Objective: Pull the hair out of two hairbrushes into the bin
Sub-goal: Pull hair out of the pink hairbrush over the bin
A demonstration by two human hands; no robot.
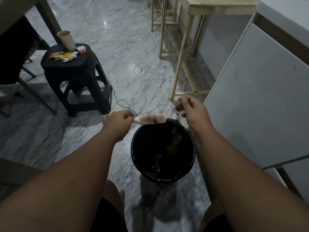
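A pink hairbrush (153,118) lies level over the far rim of the black bin (133,149), bristles up, with a small dark clump near its right end. My left hand (117,119) grips its handle. My right hand (192,109) is raised just right of the brush above the bin's rim, fingers pinched on a dark tuft of hair (178,108). Brownish hair clumps (173,143) lie inside the bin on its black liner. Only one hairbrush is in view.
A black plastic stool (75,76) at the left carries a paper cup (66,40) and wrappers. Thin cables (145,91) trail over the marble floor. A wooden frame table (184,52) stands behind the bin, a white cabinet (260,97) at the right.
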